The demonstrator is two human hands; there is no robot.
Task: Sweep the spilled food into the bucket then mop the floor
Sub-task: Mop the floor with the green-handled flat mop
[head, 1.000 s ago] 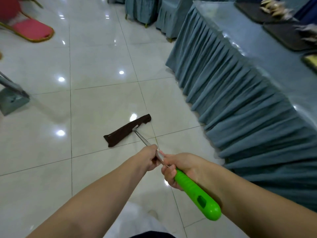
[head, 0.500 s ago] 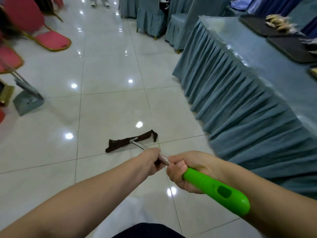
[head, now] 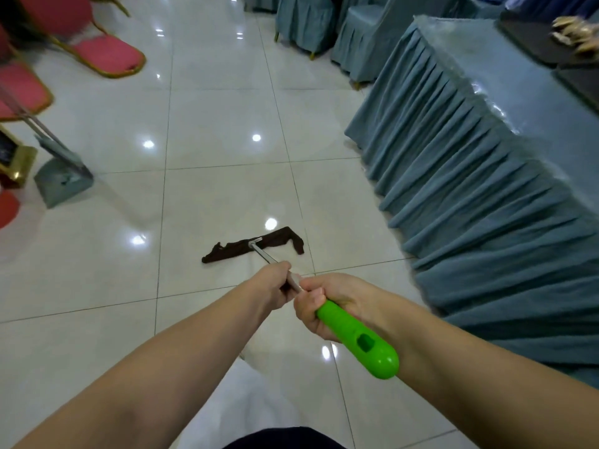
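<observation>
Since the earlier frames, the mop cloth [head: 252,245] has turned from a diagonal lie to a nearly level one across the floor [head: 113,270], and the dustpan [head: 63,181] has come further into view at 9 o'clock. Both hands grip the mop. Right hand [head: 327,306]: fingers and thumb curled fully round the top of the green handle [head: 356,340], whose end projects toward 5 o'clock. Left hand [head: 275,283]: fingers closed round the metal shaft [head: 264,256] just ahead of the right hand, the two hands nearly touching. From the left hand the shaft runs toward 11 o'clock down to the dark brown cloth, which lies flat on the glossy tiles at centre frame. A table with a pleated blue skirt [head: 470,176] fills the 2 to 4 o'clock sector. Red chairs [head: 107,56] stand at 10 o'clock; blue-covered chairs [head: 304,21] stand at 12 o'clock.
</observation>
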